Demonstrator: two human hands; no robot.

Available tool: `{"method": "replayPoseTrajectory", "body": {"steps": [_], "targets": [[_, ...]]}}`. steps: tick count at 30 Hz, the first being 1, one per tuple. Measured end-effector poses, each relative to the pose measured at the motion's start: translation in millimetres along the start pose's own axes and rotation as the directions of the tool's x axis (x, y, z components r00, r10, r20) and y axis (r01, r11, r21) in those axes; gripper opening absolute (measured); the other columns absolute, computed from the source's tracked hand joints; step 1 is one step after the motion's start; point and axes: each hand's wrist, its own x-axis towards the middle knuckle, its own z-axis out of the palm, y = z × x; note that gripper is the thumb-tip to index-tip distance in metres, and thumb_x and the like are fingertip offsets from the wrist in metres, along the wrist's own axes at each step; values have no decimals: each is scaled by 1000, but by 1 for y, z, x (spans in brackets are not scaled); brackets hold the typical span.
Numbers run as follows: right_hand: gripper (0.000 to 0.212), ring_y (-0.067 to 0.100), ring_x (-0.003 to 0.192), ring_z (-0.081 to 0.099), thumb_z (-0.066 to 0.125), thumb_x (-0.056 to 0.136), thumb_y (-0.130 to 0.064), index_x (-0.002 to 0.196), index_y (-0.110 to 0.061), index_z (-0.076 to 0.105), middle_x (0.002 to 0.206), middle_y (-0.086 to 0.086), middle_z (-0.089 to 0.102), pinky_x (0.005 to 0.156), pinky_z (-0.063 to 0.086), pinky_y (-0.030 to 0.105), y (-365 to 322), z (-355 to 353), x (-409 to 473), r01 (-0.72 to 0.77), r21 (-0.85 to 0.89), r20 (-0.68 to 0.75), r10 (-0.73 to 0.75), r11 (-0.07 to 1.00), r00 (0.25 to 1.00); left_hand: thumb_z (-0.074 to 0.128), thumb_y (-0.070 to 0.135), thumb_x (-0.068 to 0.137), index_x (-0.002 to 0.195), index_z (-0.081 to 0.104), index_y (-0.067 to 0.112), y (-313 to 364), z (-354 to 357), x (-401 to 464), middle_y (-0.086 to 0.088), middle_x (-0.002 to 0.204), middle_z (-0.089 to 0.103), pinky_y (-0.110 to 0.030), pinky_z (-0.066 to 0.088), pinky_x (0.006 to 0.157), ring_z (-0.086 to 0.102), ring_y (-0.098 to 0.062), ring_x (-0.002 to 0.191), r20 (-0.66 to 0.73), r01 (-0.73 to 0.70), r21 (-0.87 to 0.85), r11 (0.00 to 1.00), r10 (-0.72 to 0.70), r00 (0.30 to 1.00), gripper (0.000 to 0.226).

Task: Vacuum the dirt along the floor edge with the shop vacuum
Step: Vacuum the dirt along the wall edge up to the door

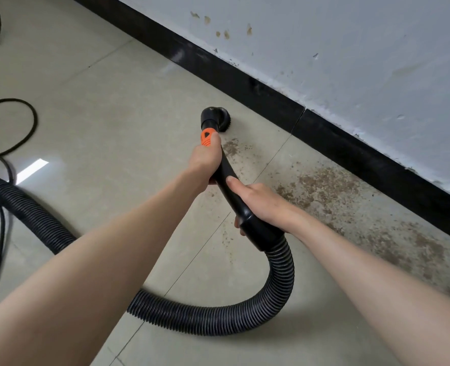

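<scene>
You've got both hands on the black wand (pixel 226 180) of the vacuum: your left hand (pixel 204 159) grips it up front, fingers wrapped just behind the orange collar (pixel 206 137), and your right hand (pixel 260 204) grips farther back, fingers curled round it just above the cuff where the ribbed hose (pixel 279 286) joins. The round brush head (pixel 216 118) sits on the floor tile (pixel 113 114), near the black baseboard (pixel 271 101) but not touching it. Progress looks partial. Tile to the left of and beyond the head shows no dirt. A small dirt patch (pixel 230 147) lies just beside the head on your side, and the big brown dirt spread (pixel 350 204) runs along the baseboard toward the right, all untouched by the look of it. So most of the job is left, I'd judge: sweep the head back through the small patch, then work rightward along the edge. The hose loops on the floor behind your arms; a thin black cord (pixel 20 122) lies at far left. Vacuum body not in view.
</scene>
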Motion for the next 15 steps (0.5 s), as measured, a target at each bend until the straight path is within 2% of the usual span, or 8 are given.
{"method": "replayPoseTrajectory", "body": {"steps": [2,4,8,13,15], "targets": [[66,43,84,68,38,85,-70,91,-9,60,90,25,71,86,55,53,-2,-7,7,-6,13,-25,7,1000,1000,33,47,97,105,46,9,9,6,7,-1,78,50,-26,41,46,52,-14,65,24,-10,6,1000,10,1000,41],[70,41,82,69,37,80,-73,89,-7,60,87,23,72,85,55,53,-2,-15,15,-23,41,-37,24,999,999,33,47,98,104,45,9,18,12,15,-2,78,50,-27,42,48,52,-14,66,45,-16,15,1000,16,999,41],[73,31,74,70,34,90,-67,85,-2,66,70,11,73,87,56,45,2,-24,25,-57,64,-48,60,996,997,32,48,97,107,47,8,30,24,26,-3,79,51,-27,42,47,53,-16,66,67,-30,62,998,26,997,44],[70,31,75,69,30,93,-64,78,-5,65,71,11,71,85,56,44,10,-19,21,-51,78,-122,60,996,991,34,48,96,110,48,7,31,33,26,-3,81,52,-26,43,47,54,-16,67,97,-55,108,993,44,994,45],[71,32,74,70,30,93,-65,80,-5,64,78,14,72,82,57,45,9,-11,18,-28,72,-166,40,997,985,34,49,96,110,48,7,28,30,24,-3,80,52,-27,43,49,54,-16,67,102,-70,127,989,57,993,46]]}}
